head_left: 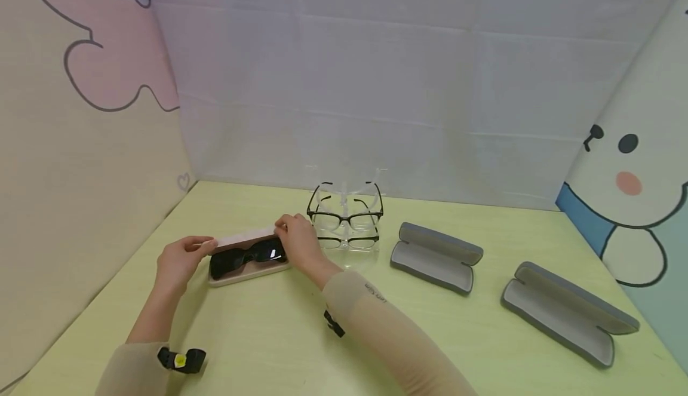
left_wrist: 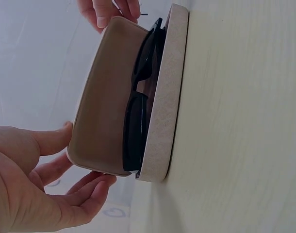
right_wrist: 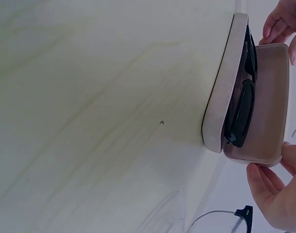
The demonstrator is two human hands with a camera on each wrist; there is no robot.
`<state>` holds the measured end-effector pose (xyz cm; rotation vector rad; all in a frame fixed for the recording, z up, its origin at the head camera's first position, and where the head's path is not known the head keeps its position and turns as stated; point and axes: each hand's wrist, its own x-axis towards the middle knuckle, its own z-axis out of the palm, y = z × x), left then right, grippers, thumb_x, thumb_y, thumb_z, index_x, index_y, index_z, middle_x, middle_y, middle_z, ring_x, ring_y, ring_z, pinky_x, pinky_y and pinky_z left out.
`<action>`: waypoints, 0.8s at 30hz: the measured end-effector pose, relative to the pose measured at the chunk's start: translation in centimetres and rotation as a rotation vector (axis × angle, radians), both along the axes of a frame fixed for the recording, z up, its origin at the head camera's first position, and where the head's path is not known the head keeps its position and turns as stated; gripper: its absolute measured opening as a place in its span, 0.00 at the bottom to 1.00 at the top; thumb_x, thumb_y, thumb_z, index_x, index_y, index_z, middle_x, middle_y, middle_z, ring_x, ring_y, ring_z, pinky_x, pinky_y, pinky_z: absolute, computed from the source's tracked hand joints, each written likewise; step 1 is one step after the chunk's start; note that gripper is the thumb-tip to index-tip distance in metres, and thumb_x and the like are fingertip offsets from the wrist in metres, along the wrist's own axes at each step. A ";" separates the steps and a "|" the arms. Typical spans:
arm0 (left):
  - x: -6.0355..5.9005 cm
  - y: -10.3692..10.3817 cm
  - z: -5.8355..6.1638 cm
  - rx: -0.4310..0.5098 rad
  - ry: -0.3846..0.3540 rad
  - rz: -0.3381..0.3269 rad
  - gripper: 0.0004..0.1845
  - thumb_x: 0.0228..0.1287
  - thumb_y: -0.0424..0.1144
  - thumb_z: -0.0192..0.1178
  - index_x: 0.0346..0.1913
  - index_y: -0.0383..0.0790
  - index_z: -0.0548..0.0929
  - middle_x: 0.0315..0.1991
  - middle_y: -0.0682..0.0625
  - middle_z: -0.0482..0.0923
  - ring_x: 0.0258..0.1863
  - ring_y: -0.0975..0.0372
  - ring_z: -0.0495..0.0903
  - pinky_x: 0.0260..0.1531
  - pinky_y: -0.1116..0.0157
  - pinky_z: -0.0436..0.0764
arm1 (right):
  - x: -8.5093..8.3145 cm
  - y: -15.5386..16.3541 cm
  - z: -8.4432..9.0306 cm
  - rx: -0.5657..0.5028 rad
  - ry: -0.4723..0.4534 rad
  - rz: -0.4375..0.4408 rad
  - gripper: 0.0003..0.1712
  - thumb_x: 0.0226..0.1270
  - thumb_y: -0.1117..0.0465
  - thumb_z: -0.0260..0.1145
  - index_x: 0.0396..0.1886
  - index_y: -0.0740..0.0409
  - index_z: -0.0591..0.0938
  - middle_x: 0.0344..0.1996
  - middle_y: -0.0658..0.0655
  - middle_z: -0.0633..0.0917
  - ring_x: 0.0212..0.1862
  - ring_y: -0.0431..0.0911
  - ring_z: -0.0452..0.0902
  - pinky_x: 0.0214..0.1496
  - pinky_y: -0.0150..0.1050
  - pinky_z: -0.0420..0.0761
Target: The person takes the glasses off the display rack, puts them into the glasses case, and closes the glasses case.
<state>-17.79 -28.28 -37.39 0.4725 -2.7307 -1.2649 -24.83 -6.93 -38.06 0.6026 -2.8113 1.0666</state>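
Observation:
A pale pink glasses case (head_left: 249, 276) lies on the table at centre left, its lid (left_wrist: 100, 104) raised partway. Inside sits a pair of black sunglasses (head_left: 230, 261), lenses facing the front. My left hand (head_left: 178, 263) pinches the left end of the lid, thumb on the edge and fingers round the corner. At the lid's other end, my right hand (head_left: 302, 245) pinches the corner between thumb and fingers, as the right wrist view also shows. The sunglasses' folded temples are mostly hidden behind the lenses.
Just right of my right hand stands a clear display stand (head_left: 344, 196) bearing black-framed eyeglasses (head_left: 346, 220) on two tiers. Farther right lie two open grey glasses cases, one nearer the middle (head_left: 432, 264) and one near the right edge (head_left: 561, 318). Printed cloth walls (head_left: 333, 85) enclose the table.

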 end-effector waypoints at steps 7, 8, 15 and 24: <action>0.7 -0.1 -0.3 -0.001 -0.011 -0.016 0.33 0.60 0.59 0.52 0.58 0.35 0.73 0.56 0.33 0.71 0.53 0.41 0.70 0.48 0.47 0.70 | 0.3 0.1 0.1 -0.022 -0.068 0.017 0.08 0.66 0.57 0.58 0.43 0.52 0.78 0.32 0.50 0.83 0.22 0.39 0.70 0.26 0.28 0.69; 0.7 -0.1 -0.3 -0.008 -0.009 -0.014 0.33 0.60 0.59 0.53 0.57 0.35 0.74 0.55 0.33 0.72 0.52 0.42 0.71 0.47 0.48 0.71 | 0.3 0.2 0.1 -0.018 -0.077 0.021 0.09 0.66 0.57 0.58 0.44 0.52 0.78 0.33 0.50 0.83 0.22 0.38 0.70 0.25 0.28 0.69; 1.0 -0.3 -0.5 -0.016 -0.009 -0.016 0.33 0.59 0.59 0.54 0.57 0.35 0.75 0.55 0.35 0.72 0.55 0.42 0.68 0.48 0.47 0.69 | 0.5 0.5 0.3 0.047 -0.098 0.061 0.16 0.64 0.57 0.59 0.50 0.52 0.81 0.43 0.49 0.84 0.31 0.36 0.78 0.27 0.26 0.70; 1.6 0.1 -0.9 -0.068 -0.005 -0.006 0.33 0.56 0.60 0.56 0.55 0.36 0.76 0.54 0.37 0.74 0.55 0.42 0.68 0.48 0.48 0.69 | 0.7 1.0 0.4 0.105 -0.105 0.087 0.13 0.61 0.58 0.62 0.46 0.52 0.83 0.41 0.47 0.85 0.33 0.35 0.80 0.34 0.28 0.74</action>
